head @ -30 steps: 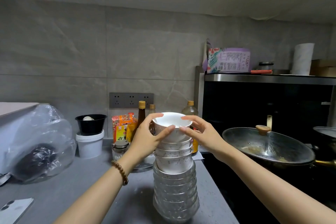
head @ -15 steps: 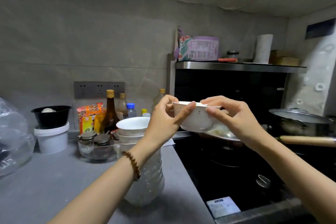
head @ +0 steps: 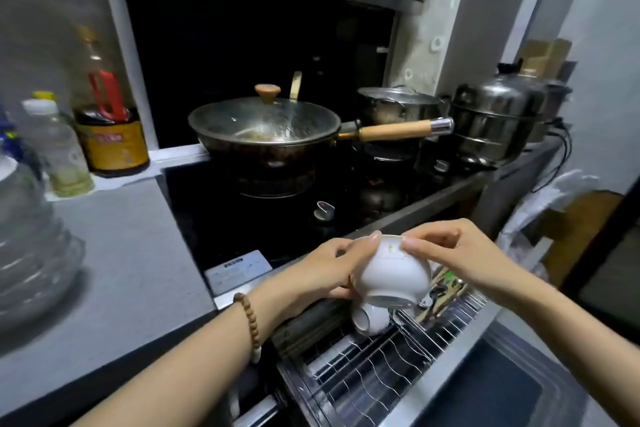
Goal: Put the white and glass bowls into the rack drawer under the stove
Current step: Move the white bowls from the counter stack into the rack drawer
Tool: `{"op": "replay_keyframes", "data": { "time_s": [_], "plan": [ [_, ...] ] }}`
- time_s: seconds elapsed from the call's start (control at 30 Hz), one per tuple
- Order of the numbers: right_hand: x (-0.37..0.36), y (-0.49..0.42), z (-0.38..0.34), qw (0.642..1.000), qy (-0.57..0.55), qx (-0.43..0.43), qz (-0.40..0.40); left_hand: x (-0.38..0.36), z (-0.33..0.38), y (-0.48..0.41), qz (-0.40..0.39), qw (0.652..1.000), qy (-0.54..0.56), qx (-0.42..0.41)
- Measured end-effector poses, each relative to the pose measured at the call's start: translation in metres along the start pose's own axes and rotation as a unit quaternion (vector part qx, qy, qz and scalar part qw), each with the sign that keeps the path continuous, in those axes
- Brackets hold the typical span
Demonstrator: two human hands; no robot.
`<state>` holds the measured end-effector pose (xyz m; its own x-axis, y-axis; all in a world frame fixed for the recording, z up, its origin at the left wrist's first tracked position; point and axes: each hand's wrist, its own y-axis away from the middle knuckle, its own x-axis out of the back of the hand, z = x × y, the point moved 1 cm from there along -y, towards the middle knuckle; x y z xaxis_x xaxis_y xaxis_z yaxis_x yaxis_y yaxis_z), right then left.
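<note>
Left hand [head: 325, 267] and right hand [head: 457, 253] grip glossy white bowl [head: 391, 274], tilted, above wire rack drawer [head: 398, 364]; second round white bowl [head: 369, 319] lies at drawer's back edge.

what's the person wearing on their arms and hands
Both forearms are bare, with no sleeves in view. The left hand has a bracelet of round brown wooden beads on its wrist. The right hand wears nothing; no rings or gloves show on either.

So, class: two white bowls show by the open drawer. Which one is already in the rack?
The lower, smaller-looking white bowl, lying on its side on the wire rack. The other white bowl is above it, held by both hands.
</note>
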<state>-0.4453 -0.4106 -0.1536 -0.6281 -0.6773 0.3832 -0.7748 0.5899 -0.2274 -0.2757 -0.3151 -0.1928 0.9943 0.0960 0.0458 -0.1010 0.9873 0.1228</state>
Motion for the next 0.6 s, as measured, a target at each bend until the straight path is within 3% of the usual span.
{"op": "replay_keyframes", "data": {
  "time_s": [0.23, 0.43, 0.6],
  "plan": [
    [0.0, 0.008, 0.114, 0.989, -0.037, -0.146, 0.015, -0.027, -0.104, -0.07, 0.004, 0.991, 0.023, 0.132],
    [-0.021, -0.014, 0.206, 0.954, -0.103, -0.279, 0.045, -0.029, -0.173, -0.111, 0.048, 0.985, 0.045, 0.157],
    [-0.045, -0.047, 0.259, 0.935, -0.136, -0.325, 0.031, -0.016, -0.222, -0.133, 0.124, 0.983, 0.031, 0.131]
  ]
}}
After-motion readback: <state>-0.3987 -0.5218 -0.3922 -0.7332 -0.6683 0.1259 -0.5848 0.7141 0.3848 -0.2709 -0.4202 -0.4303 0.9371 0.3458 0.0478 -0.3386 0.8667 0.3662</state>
